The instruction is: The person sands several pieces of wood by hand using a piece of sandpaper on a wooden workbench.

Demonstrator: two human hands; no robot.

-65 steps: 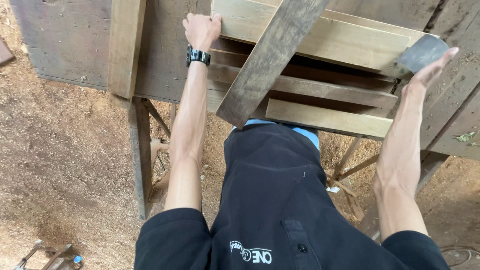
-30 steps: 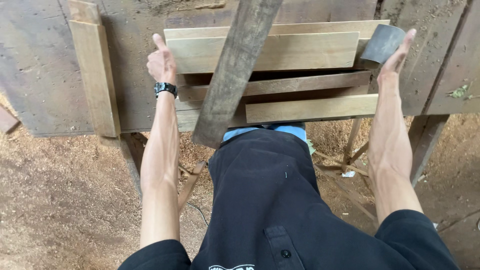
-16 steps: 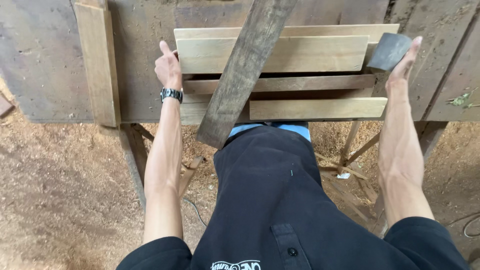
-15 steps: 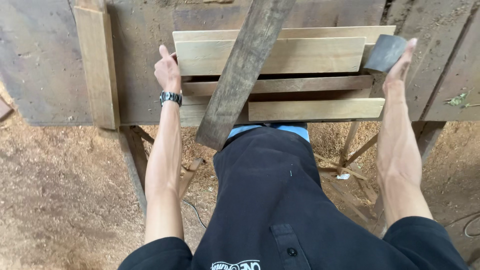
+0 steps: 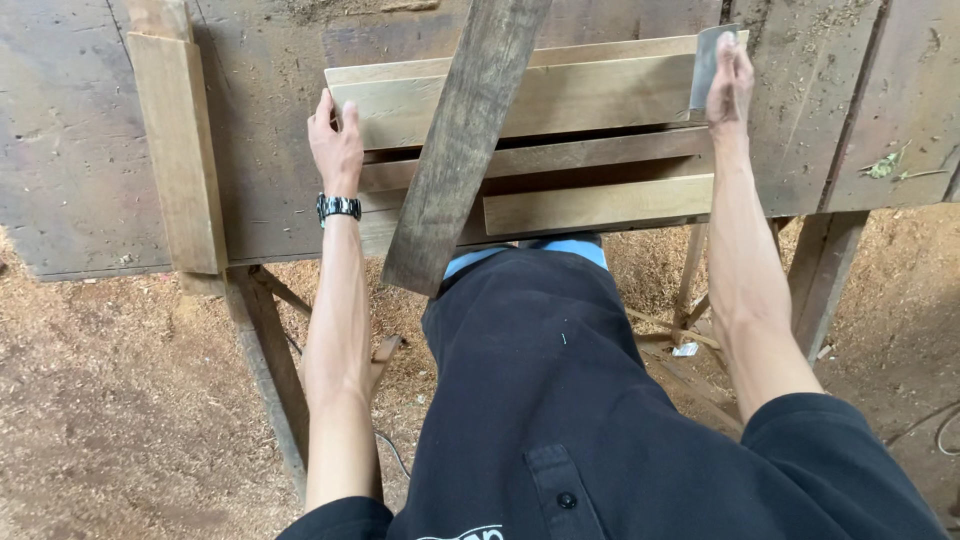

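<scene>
Currently gripping the pale board (image 5: pixel 540 100) at its left end with left hand (image 5: pixel 336 150); right hand (image 5: pixel 728 80) pressing a grey scraper (image 5: pixel 703 65) at its right end.

Short pale plank (image 5: pixel 180 150) on the worn workbench (image 5: pixel 70 150); sawdust-covered floor (image 5: pixel 110 400) beneath

Single view, head-worn camera. Looks steeply down over the person's own torso and arms onto the workbench (image 5: pixel 250 140) edge, at arm's length. Sawdust floor (image 5: pixel 110 400) fills the lower frame. No second view.
</scene>
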